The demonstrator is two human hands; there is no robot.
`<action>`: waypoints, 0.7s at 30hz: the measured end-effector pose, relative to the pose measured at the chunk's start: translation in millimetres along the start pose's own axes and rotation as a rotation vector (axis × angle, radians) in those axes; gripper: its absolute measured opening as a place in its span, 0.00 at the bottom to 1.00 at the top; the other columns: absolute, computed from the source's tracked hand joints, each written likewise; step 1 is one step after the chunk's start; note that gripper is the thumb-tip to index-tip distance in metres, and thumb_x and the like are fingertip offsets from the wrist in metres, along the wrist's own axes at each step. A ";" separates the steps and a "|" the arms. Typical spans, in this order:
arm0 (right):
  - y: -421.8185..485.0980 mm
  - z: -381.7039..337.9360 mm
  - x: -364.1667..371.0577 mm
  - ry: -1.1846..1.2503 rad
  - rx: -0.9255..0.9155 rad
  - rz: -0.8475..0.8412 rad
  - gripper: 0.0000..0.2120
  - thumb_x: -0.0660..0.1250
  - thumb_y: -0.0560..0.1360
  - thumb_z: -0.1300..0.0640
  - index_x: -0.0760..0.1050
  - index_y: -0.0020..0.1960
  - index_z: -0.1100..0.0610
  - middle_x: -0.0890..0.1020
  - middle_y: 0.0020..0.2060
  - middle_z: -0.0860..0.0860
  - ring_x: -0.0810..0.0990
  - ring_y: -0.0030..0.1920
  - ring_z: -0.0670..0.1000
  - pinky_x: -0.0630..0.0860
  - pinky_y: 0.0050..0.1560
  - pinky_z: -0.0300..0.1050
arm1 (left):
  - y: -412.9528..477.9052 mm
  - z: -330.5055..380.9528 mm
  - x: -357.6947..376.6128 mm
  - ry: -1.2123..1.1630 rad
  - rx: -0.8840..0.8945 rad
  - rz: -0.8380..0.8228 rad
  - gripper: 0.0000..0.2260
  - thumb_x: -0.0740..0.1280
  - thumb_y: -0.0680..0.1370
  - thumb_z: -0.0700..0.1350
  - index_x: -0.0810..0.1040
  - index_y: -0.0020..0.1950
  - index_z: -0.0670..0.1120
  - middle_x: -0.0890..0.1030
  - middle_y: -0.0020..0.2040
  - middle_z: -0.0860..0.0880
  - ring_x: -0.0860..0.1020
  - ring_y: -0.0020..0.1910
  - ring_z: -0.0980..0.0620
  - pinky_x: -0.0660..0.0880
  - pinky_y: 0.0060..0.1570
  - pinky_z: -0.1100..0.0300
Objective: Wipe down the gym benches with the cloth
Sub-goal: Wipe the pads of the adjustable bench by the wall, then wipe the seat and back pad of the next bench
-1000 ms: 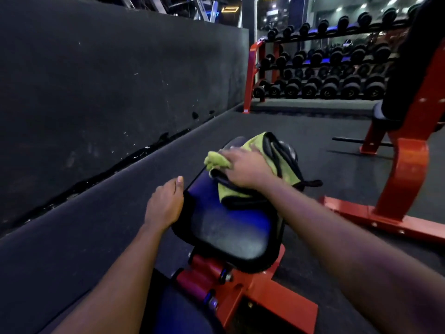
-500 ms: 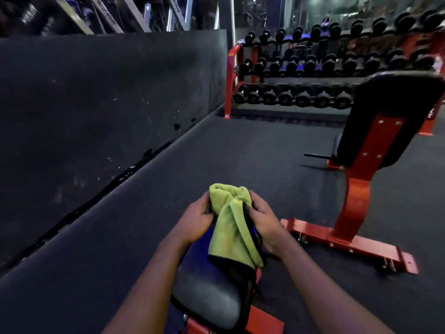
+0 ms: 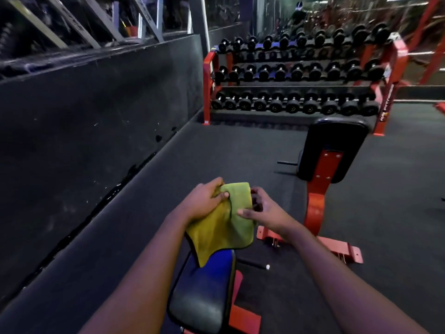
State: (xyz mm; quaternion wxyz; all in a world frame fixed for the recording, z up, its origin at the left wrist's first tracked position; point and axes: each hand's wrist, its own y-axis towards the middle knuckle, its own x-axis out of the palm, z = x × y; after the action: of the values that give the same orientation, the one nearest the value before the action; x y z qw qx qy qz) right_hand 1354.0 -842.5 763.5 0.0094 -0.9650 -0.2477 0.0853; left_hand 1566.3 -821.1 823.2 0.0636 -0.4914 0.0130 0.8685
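Cloth [image 3: 226, 230], yellow-green, hangs over the near bench pad [image 3: 204, 297], left hand [image 3: 204, 203] gripping its top-left part, right hand [image 3: 263, 210] pinching its right edge with fingers curled; lettering on the red dumbbell rack [image 3: 387, 100] post too blurred to read.

cloth [image 3: 224, 222] was plain yellow-green with thin dark edging. near pad [image 3: 204, 292] was black with a blue sheen over its upper half, and its frame [image 3: 243, 317] was red. far pad [image 3: 334, 145] was plain black on an orange-red post [image 3: 317, 189], and the foot [image 3: 342, 251] was a paler, pinkish red. rack [image 3: 207, 92] was red, dumbbells [image 3: 292, 104] black. floor [image 3: 240, 153] was uniform dark grey. wall [image 3: 96, 116] was black with pale scuffs and scratches.
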 end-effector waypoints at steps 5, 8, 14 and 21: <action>51.0 19.6 -77.0 -0.130 -0.093 0.153 0.14 0.73 0.74 0.49 0.79 0.59 0.51 0.85 0.50 0.45 0.82 0.49 0.42 0.78 0.50 0.39 | 74.5 32.4 11.9 0.024 -0.096 -0.124 0.20 0.69 0.73 0.64 0.76 0.55 0.52 0.79 0.51 0.51 0.78 0.50 0.53 0.75 0.47 0.57; 89.3 19.6 -144.1 -0.205 -0.090 0.099 0.06 0.69 0.79 0.53 0.78 0.55 0.52 0.83 0.45 0.43 0.80 0.44 0.42 0.74 0.42 0.33 | 120.2 38.4 20.6 0.079 -0.182 -0.246 0.21 0.72 0.71 0.64 0.80 0.55 0.52 0.82 0.52 0.53 0.79 0.51 0.54 0.77 0.53 0.55; 150.3 21.7 -233.1 -0.351 -0.056 0.210 0.15 0.62 0.82 0.51 0.72 0.51 0.64 0.82 0.43 0.60 0.80 0.45 0.59 0.72 0.45 0.52 | 200.5 79.0 40.4 0.024 -0.197 0.006 0.13 0.63 0.80 0.58 0.73 0.44 0.50 0.80 0.43 0.48 0.78 0.44 0.50 0.72 0.41 0.58; 199.9 22.6 -285.4 -0.363 -0.105 0.361 0.15 0.59 0.83 0.54 0.74 0.52 0.67 0.81 0.41 0.62 0.79 0.42 0.61 0.63 0.38 0.49 | 281.8 111.8 38.2 0.005 -0.152 0.181 0.14 0.67 0.78 0.58 0.71 0.37 0.52 0.76 0.35 0.51 0.74 0.33 0.56 0.67 0.30 0.64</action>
State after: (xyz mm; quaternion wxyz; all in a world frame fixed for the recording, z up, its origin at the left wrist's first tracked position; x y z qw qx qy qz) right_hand 1199.2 -1155.3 774.9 -0.1008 -0.9617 -0.0733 0.2443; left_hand 1416.9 -1087.3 837.1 -0.0524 -0.4939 -0.0085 0.8679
